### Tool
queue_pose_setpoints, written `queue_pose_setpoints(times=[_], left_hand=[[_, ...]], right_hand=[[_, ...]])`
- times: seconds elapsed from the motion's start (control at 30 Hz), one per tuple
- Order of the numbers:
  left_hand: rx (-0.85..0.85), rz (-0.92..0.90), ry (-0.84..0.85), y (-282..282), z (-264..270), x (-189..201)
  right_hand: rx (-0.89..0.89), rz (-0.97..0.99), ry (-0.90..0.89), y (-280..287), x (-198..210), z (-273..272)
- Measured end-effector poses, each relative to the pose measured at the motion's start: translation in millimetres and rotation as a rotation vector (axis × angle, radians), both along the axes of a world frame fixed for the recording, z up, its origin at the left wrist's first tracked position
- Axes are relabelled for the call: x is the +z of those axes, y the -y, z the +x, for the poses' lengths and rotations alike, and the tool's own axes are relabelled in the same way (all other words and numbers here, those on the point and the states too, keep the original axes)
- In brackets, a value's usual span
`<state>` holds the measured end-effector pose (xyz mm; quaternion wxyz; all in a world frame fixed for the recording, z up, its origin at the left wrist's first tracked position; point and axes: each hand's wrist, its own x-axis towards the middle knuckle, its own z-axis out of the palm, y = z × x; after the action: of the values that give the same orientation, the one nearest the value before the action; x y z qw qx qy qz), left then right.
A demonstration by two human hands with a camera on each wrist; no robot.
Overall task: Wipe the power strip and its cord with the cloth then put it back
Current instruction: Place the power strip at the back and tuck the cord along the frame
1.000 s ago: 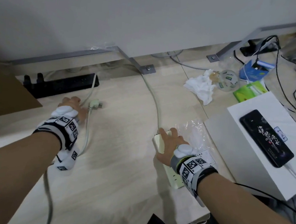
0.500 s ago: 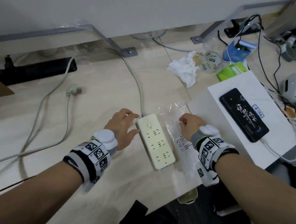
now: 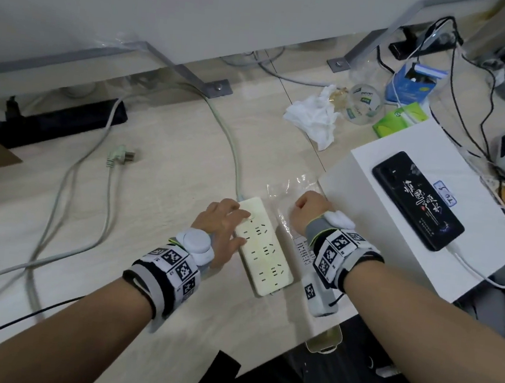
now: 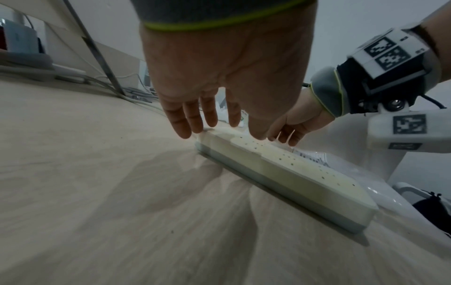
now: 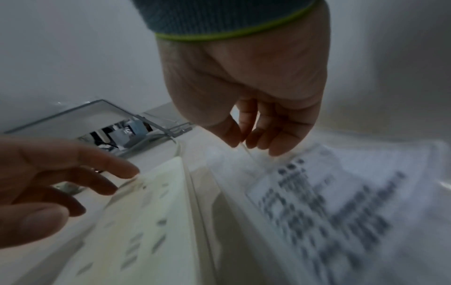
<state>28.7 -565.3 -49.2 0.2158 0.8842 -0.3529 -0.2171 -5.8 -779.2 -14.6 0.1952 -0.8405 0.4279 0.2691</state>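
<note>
A cream power strip (image 3: 265, 248) lies on the wooden table, and its grey cord (image 3: 233, 149) runs back toward the wall. The loose plug (image 3: 122, 155) lies to the left. My left hand (image 3: 226, 229) rests with straight fingers on the strip's left edge and switch end (image 4: 195, 119). Just right of the strip, my right hand (image 3: 308, 209) pinches the edge of a clear plastic bag (image 3: 291, 195) between thumb and fingers (image 5: 246, 138). The bag's printed label (image 5: 329, 202) lies flat beside the strip (image 5: 146, 221). A crumpled white cloth (image 3: 314, 117) sits farther back.
A white box (image 3: 378, 249) with a black phone (image 3: 417, 201) stands close on the right. A black power strip (image 3: 54, 126) lies at back left. A tape roll (image 3: 363, 103), green pack (image 3: 400, 119), blue box (image 3: 413, 80) and cables crowd the back right. The table edge runs near my wrists.
My left hand left the plug area and came across to the power strip, its fingers now on it. My right hand moved off the strip onto the plastic bag and pinches it.
</note>
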Motion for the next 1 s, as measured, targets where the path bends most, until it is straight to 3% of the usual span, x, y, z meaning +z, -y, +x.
queue_pose_setpoints(times=[0.27, 0.47, 0.6, 0.67, 0.73, 0.83, 0.9, 0.93, 1.0], left_hand=[[0.165, -0.143, -0.021, 0.2, 30.1, 26.7], [0.450, -0.278, -0.094, -17.3, 82.9, 72.0], [0.623, -0.464, -0.427, -23.9, 115.8, 93.3], [0.625, -0.515, -0.590, -24.7, 119.9, 99.6], [0.639, -0.547, -0.605, -25.5, 123.3, 98.3], [0.732, -0.530, -0.498, -27.6, 136.9, 83.3], [0.746, -0.440, -0.355, -31.4, 148.1, 75.1], [0.721, -0.361, -0.274, -33.1, 161.5, 67.6], [0.612, -0.178, -0.122, -37.1, 173.0, 63.6]], right_hand=[[-0.106, -0.039, 0.536, 4.1, 49.1, 68.3], [-0.117, 0.401, 0.958, -32.1, 107.7, 138.9], [-0.220, 0.626, 1.061, -54.1, 129.4, 173.8], [-0.301, 0.679, 1.061, -56.8, 127.7, 185.6], [-0.369, 0.686, 1.051, -57.8, 118.0, 197.0], [-0.476, 0.705, 1.005, -56.2, 97.3, 211.5], [-0.465, 0.614, 0.928, -53.4, 82.6, 211.0], [-0.364, 0.456, 0.881, -50.5, 69.0, 217.2], [0.056, -0.018, 0.892, -48.6, 52.1, 205.9]])
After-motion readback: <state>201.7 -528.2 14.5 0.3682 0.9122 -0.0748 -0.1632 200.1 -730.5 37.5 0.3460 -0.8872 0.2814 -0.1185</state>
